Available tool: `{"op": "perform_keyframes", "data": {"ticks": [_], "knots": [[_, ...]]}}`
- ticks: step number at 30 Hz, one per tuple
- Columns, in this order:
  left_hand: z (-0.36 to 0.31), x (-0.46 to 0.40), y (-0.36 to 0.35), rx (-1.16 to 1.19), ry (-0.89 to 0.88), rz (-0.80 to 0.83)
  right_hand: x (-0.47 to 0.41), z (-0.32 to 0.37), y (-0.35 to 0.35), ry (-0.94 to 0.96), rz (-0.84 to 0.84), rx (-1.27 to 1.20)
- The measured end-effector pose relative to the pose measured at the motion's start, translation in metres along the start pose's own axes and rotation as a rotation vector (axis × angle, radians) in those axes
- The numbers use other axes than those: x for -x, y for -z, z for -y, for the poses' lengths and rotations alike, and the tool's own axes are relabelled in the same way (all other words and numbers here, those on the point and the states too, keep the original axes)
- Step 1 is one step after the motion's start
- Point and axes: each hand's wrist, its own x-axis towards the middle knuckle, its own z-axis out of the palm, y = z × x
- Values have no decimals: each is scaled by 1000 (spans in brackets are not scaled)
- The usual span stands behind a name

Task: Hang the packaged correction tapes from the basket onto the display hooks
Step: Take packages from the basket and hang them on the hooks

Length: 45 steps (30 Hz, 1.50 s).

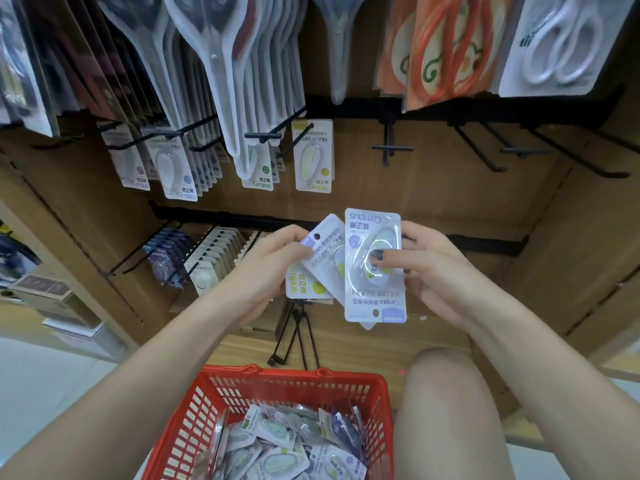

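Both my hands hold packaged correction tapes in front of the display. My right hand grips an upside-down pack, thumb pressed on its clear blister. My left hand pinches two more packs fanned behind it, one with a yellow dot. Below, the red basket holds several more packs. On the upper row, one yellow-dot pack hangs on a black hook, with fuller hooks of packs to its left.
Bare black hooks stick out to the right on the upper row. Packaged scissors hang overhead. A lower row carries more packaged goods at left. My bare knee is beside the basket. A black folding stand leans below the display.
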Motion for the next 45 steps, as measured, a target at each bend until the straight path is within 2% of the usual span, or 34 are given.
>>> {"op": "perform_keyframes", "data": {"ticks": [2,6,18,23,26,29,32,35,39,45], "knots": [[3,1,-4,21,-4,25,-1,3,-1,-21,21,12],[11,0,-6,-163,-117,8,-3,4,-2,-56,53,57],[23,-8,6,-206,-181,-276,2,2,-3,80,-362,-215],[26,-7,6,-333,-232,-259,3,3,-5,124,-416,-333],[26,-5,0,-387,-292,-281,2,0,-16,128,-534,-351],[24,-4,-5,-350,-313,-327,3,-13,-27,118,-675,-267],[29,-6,-3,-301,-305,-387,7,-28,-34,96,-794,26],[34,-8,0,-272,-283,-437,10,-35,-36,31,-741,204],[34,-10,1,-255,-267,-480,12,-30,-31,-52,-532,413],[25,-10,0,-188,-253,-496,15,-18,-17,-47,-199,431]]}}
